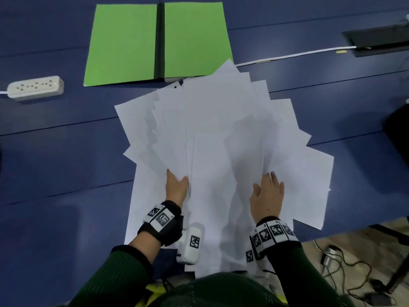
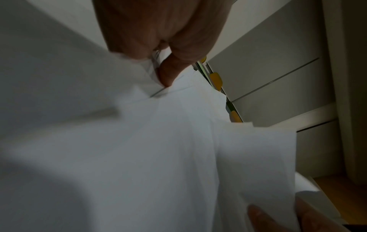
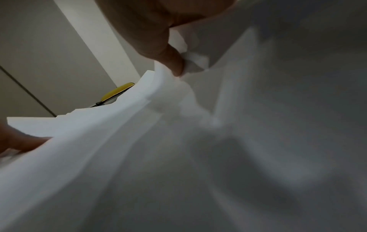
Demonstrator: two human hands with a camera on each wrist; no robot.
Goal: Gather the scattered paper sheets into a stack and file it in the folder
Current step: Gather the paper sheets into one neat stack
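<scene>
Several white paper sheets (image 1: 217, 120) lie fanned in a loose overlapping pile on the blue table (image 1: 55, 162). An open green folder (image 1: 124, 41) lies flat behind them; one sheet corner overlaps its right flap. My left hand (image 1: 177, 178) holds the pile's near left part, thumb on top. In the left wrist view, curled fingers (image 2: 168, 75) and the thumb (image 2: 264, 218) pinch the sheets (image 2: 158, 149). My right hand (image 1: 265, 180) is on the near right part, fingertips tucked under a sheet. In the right wrist view, a finger (image 3: 174, 62) and the thumb (image 3: 21, 142) clamp the bundled sheets (image 3: 178, 157).
A white power strip (image 1: 35, 87) sits at the table's left. A white cable (image 1: 294, 55) runs from beside the folder to a black recessed box (image 1: 376, 41) at the back right. A dark object (image 1: 398, 134) is at the right edge. Cables (image 1: 345, 262) lie on the floor.
</scene>
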